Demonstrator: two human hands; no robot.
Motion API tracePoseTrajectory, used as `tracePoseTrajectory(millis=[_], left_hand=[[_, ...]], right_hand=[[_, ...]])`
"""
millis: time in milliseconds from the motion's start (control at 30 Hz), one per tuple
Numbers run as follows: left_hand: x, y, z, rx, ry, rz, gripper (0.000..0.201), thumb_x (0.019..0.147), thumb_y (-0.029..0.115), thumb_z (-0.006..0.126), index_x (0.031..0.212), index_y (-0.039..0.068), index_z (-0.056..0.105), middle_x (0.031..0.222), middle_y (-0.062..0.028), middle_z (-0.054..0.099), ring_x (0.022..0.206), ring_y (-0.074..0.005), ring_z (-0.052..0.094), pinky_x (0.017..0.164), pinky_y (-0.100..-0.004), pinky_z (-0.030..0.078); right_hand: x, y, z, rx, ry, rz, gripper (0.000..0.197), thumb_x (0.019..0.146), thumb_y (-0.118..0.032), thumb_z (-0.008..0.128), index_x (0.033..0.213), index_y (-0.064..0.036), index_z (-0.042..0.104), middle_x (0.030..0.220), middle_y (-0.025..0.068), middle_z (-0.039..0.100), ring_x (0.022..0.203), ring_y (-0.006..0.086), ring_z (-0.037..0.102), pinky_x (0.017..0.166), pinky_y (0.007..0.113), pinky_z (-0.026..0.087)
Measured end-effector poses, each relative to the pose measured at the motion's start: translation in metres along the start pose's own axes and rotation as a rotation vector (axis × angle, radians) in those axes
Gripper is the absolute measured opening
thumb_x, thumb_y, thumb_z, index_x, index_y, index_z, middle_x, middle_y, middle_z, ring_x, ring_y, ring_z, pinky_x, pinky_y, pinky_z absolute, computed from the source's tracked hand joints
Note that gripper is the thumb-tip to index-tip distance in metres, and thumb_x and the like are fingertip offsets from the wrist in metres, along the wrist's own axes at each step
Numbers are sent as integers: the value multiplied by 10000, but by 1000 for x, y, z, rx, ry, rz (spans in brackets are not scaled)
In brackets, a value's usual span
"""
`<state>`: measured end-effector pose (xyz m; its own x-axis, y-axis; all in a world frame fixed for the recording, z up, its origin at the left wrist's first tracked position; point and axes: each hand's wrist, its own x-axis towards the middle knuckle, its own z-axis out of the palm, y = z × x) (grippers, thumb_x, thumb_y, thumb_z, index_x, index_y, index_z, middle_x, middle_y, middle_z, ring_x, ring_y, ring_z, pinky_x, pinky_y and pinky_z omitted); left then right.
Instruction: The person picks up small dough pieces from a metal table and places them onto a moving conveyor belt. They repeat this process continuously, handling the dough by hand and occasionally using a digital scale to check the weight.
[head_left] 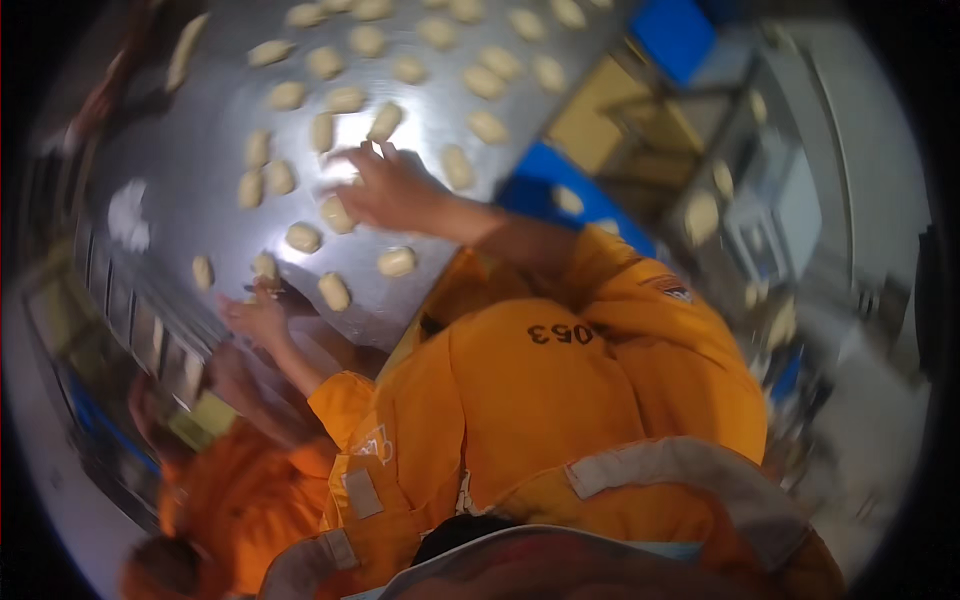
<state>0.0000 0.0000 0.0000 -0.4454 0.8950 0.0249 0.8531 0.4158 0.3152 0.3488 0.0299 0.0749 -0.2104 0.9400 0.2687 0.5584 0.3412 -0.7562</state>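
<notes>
The right hand (pixel 392 188) lies open, fingers spread, over a dough piece (pixel 337 213) on the steel table (pixel 200 140). The left hand (pixel 258 312) is loosely curled beside another piece (pixel 334 291); whether it grips anything is unclear.

Dough pieces (pixel 397 261) scattered on steel table (pixel 200 140), right hand (pixel 390 190) over them, left hand (pixel 258 318) at table edge

Overhead light throws white glare on the steel table (pixel 200 130) near the middle. The whole view is motion-blurred and soft, strongly bent at the rim, fading to black corners.
</notes>
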Motion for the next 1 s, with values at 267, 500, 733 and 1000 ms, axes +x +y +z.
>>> tracePoseTrajectory(millis=[267,500,733,1000], left_hand=[[-69,256,33,-385,195,961,709,818,269,691,1368,-4,335,1405,-221,290,1317,-401,295,1059,-528,291],[-245,390,78,-641,-570,1333,395,842,101,612,1208,-11,516,1095,-191,598,1060,-336,567,957,-389,418],[-389,364,191,-198,-508,1644,397,831,103,598,1220,170,558,1117,-184,521,999,-380,515,852,-470,462],[-363,383,214,-983,-1344,287,302,848,135,589,1144,84,560,1064,-203,565,941,-331,581,835,-392,499]], right_hand=[[-279,148,-62,-904,408,559,430,770,-164,672,1195,-201,614,1213,144,557,1098,297,536,881,462,451],[-295,187,-67,-92,642,643,368,817,-119,630,1180,-131,572,1193,152,573,1105,288,556,887,361,474],[-507,139,-157,644,1063,686,359,874,-170,566,1223,-87,546,1155,152,565,1012,265,586,889,372,492],[-549,186,-175,-544,248,801,388,751,-209,687,1120,-125,599,1121,142,523,1041,335,518,834,425,487]])
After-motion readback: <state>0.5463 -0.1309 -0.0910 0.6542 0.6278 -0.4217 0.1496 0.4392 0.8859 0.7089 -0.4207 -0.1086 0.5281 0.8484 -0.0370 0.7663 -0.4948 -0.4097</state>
